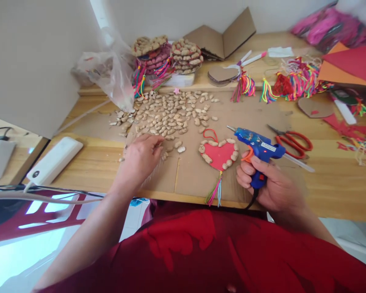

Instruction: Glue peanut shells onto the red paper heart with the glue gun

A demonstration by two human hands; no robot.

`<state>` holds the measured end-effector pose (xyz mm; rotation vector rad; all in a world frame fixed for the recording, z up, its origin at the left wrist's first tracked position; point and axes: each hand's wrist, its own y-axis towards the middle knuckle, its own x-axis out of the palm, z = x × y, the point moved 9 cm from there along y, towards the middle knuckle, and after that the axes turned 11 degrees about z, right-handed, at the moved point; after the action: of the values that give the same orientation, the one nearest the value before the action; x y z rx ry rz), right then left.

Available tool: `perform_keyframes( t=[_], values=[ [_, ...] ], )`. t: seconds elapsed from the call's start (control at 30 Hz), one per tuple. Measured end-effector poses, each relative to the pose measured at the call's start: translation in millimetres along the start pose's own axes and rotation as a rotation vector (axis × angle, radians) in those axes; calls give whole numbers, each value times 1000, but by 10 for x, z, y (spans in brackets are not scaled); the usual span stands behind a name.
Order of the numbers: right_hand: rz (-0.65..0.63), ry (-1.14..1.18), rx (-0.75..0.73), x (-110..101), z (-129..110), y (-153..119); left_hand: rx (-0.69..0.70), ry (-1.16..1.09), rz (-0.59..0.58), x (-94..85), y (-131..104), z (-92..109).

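My right hand point(271, 179) is wrapped round a blue hot glue gun point(258, 144), a finger at its orange trigger and its nozzle pointing left. Just left of it lies a red heart point(218, 155) with peanuts along parts of its edge, a red loop on top and a colourful tassel point(215, 191) hanging below. At the near left edge of a spread of peanuts point(167, 112), my left hand point(143, 154) has its fingers curled together downward. What those fingertips hold, if anything, is hidden. A few loose peanuts point(178, 145) lie just right of them.
Red-handled scissors point(294, 142) lie beyond the glue gun. Stacked peanut-covered pieces point(186, 55), cardboard point(222, 38) and bright tassels point(301, 81) line the back. A plastic bag point(118, 77) hangs at left, near a white power strip point(55, 162) and cables.
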<state>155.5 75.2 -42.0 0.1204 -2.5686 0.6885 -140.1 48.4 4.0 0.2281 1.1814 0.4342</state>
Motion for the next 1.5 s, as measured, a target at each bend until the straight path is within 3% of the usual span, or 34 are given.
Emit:
perform_keyframes(
  t=[0.17, 0.33, 0.5, 0.7, 0.83, 1.07, 1.27, 1.5],
  values=[
    [0, -5, -7, -13, -5, 2, -236, -179, -4, -28, -83, -144],
    [-1, -16, -10, -1, -11, 4, -397, -452, -110, 23, -209, -189],
    [23, -36, -12, -8, -2, 13, -415, -295, -130, -27, -204, -248],
    [33, -36, -4, -41, 10, 13, -359, -181, -44, -160, -220, -264],
    [40, -43, -10, -60, 6, 17, -246, -209, 4, -232, -234, -248],
    [34, -31, 10, -43, 21, 15, 6, -219, -28, -196, -211, -82],
    [39, -40, 5, -47, 14, 19, 36, -165, -47, -145, -193, -44],
    [36, -32, -2, -39, 11, 18, 104, -185, -77, -220, -241, -11]
  ],
)
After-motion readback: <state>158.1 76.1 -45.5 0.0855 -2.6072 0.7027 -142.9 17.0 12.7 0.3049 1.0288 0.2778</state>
